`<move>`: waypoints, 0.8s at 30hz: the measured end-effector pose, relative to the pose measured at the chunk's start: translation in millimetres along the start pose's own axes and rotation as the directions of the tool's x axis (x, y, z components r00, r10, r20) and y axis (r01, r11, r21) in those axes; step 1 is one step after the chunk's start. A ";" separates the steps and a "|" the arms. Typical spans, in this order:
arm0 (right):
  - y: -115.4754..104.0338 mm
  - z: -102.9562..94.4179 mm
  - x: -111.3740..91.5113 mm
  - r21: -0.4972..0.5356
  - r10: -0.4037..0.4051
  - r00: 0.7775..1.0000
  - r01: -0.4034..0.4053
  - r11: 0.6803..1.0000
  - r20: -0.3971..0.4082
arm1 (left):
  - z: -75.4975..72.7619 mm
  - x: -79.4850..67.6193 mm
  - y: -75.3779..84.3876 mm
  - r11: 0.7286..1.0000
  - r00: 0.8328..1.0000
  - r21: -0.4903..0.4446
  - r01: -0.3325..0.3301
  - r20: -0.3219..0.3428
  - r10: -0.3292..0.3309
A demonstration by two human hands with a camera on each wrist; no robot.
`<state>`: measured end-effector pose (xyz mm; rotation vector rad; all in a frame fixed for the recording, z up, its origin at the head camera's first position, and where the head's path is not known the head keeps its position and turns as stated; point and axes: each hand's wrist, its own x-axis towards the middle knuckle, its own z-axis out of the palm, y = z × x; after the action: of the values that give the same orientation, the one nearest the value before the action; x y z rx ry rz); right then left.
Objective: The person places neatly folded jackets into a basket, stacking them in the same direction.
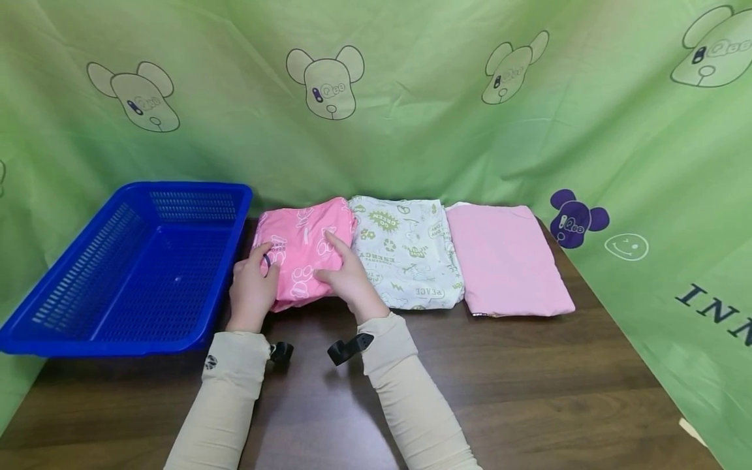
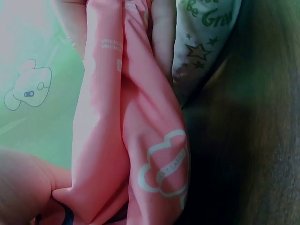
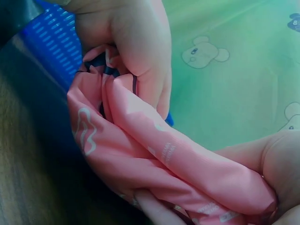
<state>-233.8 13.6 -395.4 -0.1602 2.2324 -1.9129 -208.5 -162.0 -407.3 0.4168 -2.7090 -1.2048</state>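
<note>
A folded hot-pink cloth (image 1: 305, 235) with white paw and lettering prints lies between both hands in the head view. My left hand (image 1: 254, 290) grips its left side, a dark ring on one finger. On the opposite side my right hand (image 1: 350, 277) holds the cloth between thumb and fingers. The right wrist view shows the pink cloth (image 3: 140, 136) bunched at the end held by the left hand (image 3: 136, 47), with a bit of dark band inside the folds. Long layered folds of the pink cloth (image 2: 101, 112) run between the hands in the left wrist view.
A blue perforated plastic basket (image 1: 205, 320) stands to the left. Right of the pink cloth lie a folded white cloth with green prints (image 1: 405, 254) and a folded light-pink cloth (image 1: 511, 261), side by side on the wooden table (image 1: 529, 391). A green curtain (image 1: 411, 150) hangs behind.
</note>
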 end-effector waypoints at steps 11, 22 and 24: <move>-9.9 -16.8 -3.6 0.004 -0.019 1.000 0.019 1.000 -0.022 | -1.8 -3.3 7.7 0.993 0.999 -0.114 -0.029 0.018 0.032; -21.6 -22.5 -8.7 -0.070 -0.062 0.997 0.059 0.996 -0.045 | -9.6 -6.7 17.9 0.977 0.997 -0.199 -0.071 -0.002 0.072; -23.3 -22.7 -9.3 -0.058 -0.069 0.997 0.066 0.996 -0.045 | -11.5 -8.1 20.6 0.973 0.997 -0.218 -0.074 -0.009 0.074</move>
<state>-230.7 33.7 -368.4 -0.2037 2.3424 -1.9071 -201.9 -154.3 -384.5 0.2838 -2.5291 -1.4591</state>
